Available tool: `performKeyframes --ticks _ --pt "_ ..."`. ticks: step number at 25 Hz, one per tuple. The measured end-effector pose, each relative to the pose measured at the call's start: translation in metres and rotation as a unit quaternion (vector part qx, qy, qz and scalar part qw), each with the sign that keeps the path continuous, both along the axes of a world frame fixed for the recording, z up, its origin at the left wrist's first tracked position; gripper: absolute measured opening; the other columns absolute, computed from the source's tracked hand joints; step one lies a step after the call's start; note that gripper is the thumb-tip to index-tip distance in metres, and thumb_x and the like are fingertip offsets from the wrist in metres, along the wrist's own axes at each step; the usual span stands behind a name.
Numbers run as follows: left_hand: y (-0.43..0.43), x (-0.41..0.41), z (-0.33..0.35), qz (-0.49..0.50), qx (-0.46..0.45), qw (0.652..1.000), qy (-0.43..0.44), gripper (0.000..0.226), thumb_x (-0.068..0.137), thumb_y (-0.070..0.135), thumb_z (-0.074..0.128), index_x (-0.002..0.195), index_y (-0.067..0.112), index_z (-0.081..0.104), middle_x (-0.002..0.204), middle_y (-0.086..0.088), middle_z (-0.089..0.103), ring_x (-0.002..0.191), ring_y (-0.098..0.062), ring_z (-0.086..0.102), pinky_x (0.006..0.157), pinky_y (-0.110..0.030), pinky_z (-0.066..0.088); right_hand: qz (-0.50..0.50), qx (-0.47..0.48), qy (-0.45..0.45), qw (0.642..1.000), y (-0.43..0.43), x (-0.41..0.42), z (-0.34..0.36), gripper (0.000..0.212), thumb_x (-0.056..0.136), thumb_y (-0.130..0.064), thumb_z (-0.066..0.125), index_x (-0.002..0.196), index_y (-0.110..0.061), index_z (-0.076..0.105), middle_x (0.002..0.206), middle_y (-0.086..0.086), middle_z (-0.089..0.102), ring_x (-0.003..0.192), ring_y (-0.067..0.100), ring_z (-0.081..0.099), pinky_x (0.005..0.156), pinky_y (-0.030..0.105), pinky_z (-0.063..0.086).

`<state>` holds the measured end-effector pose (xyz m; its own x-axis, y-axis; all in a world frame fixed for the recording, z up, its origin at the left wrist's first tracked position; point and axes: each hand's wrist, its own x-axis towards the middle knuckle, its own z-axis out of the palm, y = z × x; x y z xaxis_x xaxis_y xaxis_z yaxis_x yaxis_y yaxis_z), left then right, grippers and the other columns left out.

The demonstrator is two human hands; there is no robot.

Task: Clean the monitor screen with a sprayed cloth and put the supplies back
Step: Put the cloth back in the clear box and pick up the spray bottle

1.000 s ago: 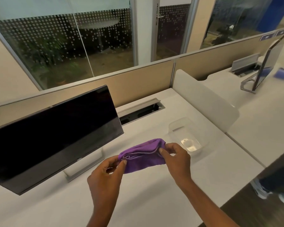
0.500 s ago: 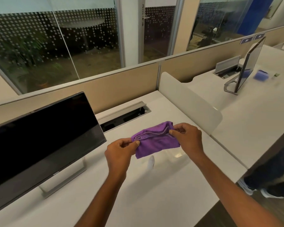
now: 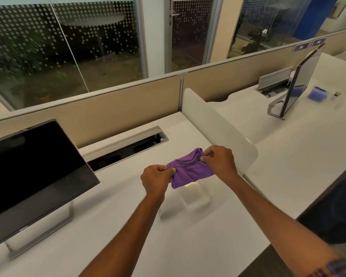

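One soft, folded purple microfibre cloth (image 3: 190, 170) is pinched at its two top corners by the left hand (image 3: 157, 179) and right hand (image 3: 220, 161), held above the smooth white desk (image 3: 188, 236). Beneath it, one clear plastic tray (image 3: 196, 196) is seen. Left of the left hand, one glossy black flat monitor (image 3: 32, 176) is standing.

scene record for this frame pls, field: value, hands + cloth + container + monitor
left hand: pinching the cloth's left end
right hand: pinching the cloth's upper right edge
purple cloth: folded, held in the air between both hands, above the container
clear container: on the white desk, partly hidden by the cloth
monitor: left of the hands, screen dark
spray bottle: not in view
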<state>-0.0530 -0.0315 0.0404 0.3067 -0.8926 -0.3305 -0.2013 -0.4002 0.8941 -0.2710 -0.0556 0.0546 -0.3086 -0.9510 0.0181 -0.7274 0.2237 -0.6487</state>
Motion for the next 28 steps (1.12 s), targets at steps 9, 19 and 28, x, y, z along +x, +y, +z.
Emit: performKeyframes --ticks 9,19,28 --pt "-0.039 -0.03 -0.038 -0.056 0.035 0.978 -0.197 0.023 0.089 0.029 0.082 0.097 0.007 0.081 0.091 -0.01 0.079 0.086 -0.025 0.074 0.085 -0.038 0.063 0.092 0.085 0.115 0.985 -0.037 0.0 -0.051 0.01 0.094 -0.007 0.067 0.093 -0.012 0.076 0.093 0.006 0.077 0.086 0.027 0.073 0.072 0.033 0.056" --pt "-0.049 -0.043 -0.068 -0.151 0.072 0.885 -0.434 0.014 0.096 0.032 0.074 0.103 0.021 0.078 0.098 -0.002 0.074 0.083 -0.021 0.072 0.074 -0.032 0.06 0.196 0.046 0.292 0.935 -0.043 0.008 -0.074 0.015 0.104 -0.012 0.061 0.114 -0.011 0.072 0.111 0.007 0.065 0.106 0.025 0.059 0.068 0.031 0.036" --pt "-0.047 -0.025 -0.058 -0.154 0.013 0.903 -0.401 0.028 0.095 0.045 0.071 0.109 0.023 0.079 0.109 0.003 0.078 0.093 -0.019 0.072 0.077 -0.03 0.056 0.184 0.022 0.27 0.945 -0.041 0.004 -0.078 0.021 0.106 -0.029 0.061 0.121 -0.019 0.073 0.116 0.002 0.067 0.107 0.021 0.06 0.073 0.026 0.037"
